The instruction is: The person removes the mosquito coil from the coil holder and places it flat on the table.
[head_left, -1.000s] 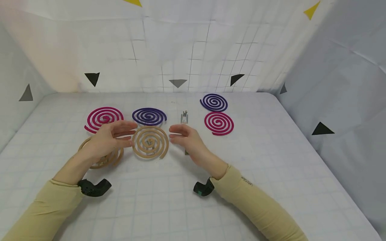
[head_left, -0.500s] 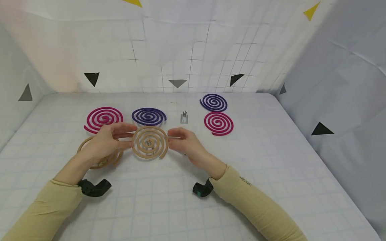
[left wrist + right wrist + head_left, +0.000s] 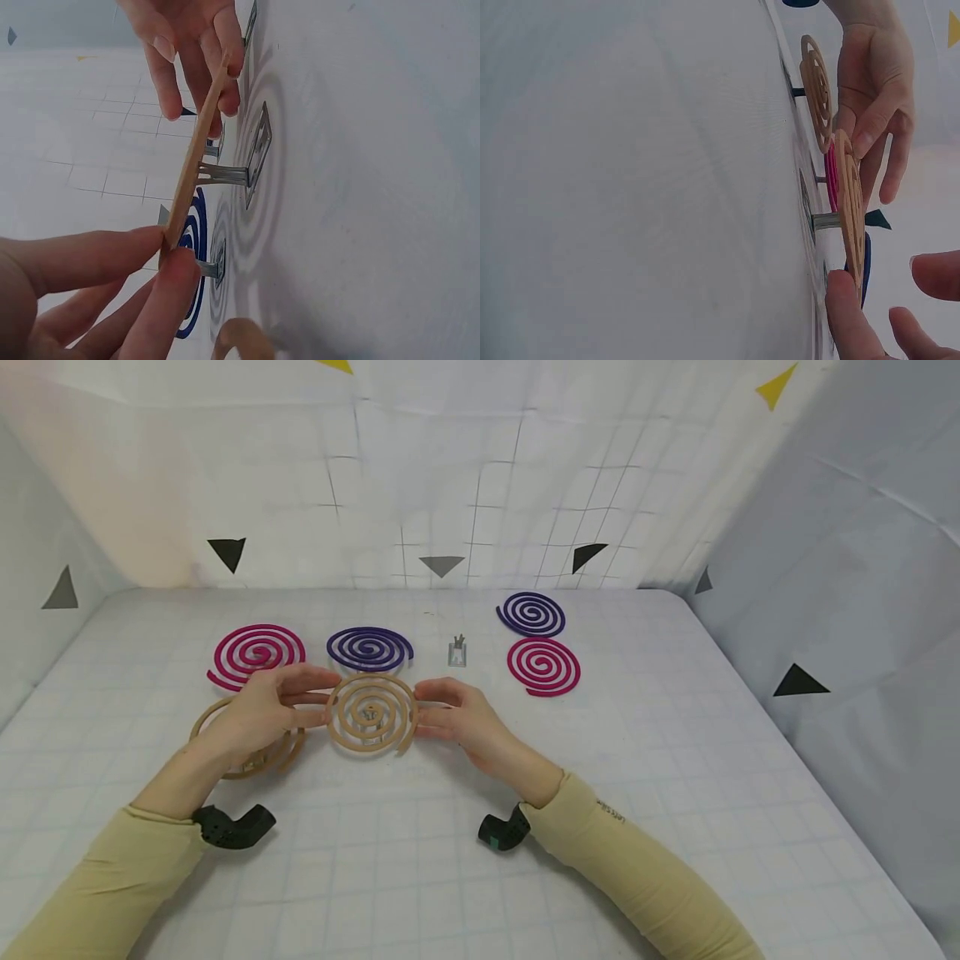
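Note:
A tan mosquito coil [image 3: 367,720] sits level on a small metal stand [image 3: 225,175], whose upright prong meets its underside. At its left rim my left hand [image 3: 255,714] pinches the edge between thumb and fingers. From the other side, my right hand [image 3: 465,722] reaches the right rim with relaxed fingers; in the right wrist view one fingertip [image 3: 841,285] touches the coil's edge, while the other fingers stand apart from it. Beneath my left hand and wrist, another tan coil [image 3: 292,752] is partly hidden.
Behind are a raised pink coil [image 3: 260,653] and a raised purple coil [image 3: 369,649]. A bare metal stand [image 3: 457,653] is right of these. Farther right lie another purple coil [image 3: 532,614] and a pink coil [image 3: 542,665]. White cloth walls [image 3: 450,468] enclose the white table [image 3: 420,877].
My right hand has moved slightly left and down, from just beside the tan coil to its right rim. My left hand and the coil have stayed nearly still.

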`<state>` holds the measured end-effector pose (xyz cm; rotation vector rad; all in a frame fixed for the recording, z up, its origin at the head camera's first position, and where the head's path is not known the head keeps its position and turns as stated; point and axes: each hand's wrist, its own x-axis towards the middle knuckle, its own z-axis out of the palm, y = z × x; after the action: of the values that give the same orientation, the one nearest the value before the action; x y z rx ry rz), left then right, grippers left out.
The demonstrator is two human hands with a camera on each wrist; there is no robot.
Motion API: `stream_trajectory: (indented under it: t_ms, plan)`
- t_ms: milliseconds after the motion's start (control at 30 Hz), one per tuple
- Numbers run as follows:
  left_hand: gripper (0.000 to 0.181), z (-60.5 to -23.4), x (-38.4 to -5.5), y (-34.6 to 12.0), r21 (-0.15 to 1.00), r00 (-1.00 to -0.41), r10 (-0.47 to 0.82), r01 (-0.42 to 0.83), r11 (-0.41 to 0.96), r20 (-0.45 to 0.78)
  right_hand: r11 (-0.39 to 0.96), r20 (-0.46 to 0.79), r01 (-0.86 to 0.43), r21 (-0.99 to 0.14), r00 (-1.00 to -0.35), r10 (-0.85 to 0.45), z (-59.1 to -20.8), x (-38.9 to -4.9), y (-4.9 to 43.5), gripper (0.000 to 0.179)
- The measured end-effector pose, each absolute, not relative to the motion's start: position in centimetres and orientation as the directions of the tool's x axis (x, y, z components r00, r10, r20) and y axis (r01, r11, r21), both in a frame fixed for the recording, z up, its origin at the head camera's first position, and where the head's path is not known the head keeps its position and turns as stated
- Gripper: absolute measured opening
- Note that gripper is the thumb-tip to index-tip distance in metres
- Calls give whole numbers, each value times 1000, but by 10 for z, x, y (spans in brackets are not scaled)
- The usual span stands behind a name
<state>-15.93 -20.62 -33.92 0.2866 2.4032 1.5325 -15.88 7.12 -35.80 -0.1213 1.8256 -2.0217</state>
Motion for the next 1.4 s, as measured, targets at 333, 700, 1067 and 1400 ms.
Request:
stream_trajectory:
  t_ms: [333,700,1067,1400]
  plan:
    - [56,-332,-158,-208,894,-940,308,7,448,-147,-41,-196,227,-973,-908,-371,-355,-159,73,46]
    - [54,-329,-158,-211,887,-936,322,22,461,-144,-22,-188,210,-977,-910,-369,-351,-161,74,41]
    - [52,-325,-156,-211,888,-936,321,18,460,-147,1,-179,193,-981,-911,-371,-350,-162,75,40]
    - [46,-326,-153,-198,902,-952,287,26,431,-110,66,-153,139,-988,-929,-338,-346,-162,92,43]
